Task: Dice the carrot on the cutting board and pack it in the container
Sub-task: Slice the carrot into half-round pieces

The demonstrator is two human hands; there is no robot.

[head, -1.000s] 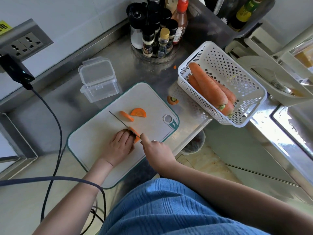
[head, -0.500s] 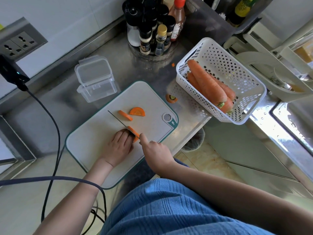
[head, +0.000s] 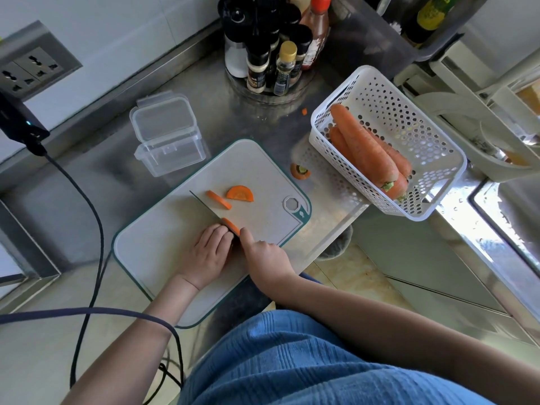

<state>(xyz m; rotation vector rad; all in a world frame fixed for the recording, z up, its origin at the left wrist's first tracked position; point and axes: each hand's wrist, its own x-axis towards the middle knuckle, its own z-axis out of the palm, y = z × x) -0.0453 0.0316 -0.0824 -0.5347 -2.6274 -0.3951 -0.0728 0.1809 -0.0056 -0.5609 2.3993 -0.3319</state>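
On the white cutting board (head: pixel 163 247) my left hand (head: pixel 204 252) holds down a carrot piece (head: pixel 230 225) with curled fingers. My right hand (head: pixel 264 254) grips the knife (head: pixel 206 208), forefinger along its back, the thin blade running up-left beside the carrot piece. Two cut half-round slices lie further up the board: a narrow slice (head: pixel 219 199) and a half disc (head: pixel 240 193). The clear plastic container (head: pixel 172 154) stands open beyond the board's far left corner, its lid (head: pixel 162 119) hinged back. It looks empty.
A white perforated basket (head: pixel 409 133) with whole carrots (head: pixel 365 150) overhangs the counter edge at the right. A carrot end (head: pixel 300 171) lies beside the board. A round tray of spice bottles (head: pixel 274 62) stands at the back. A black cable (head: pixel 96 229) runs down the left.
The knife and both hands stay in nearly the same place on the carrot piece; the view has shifted slightly.
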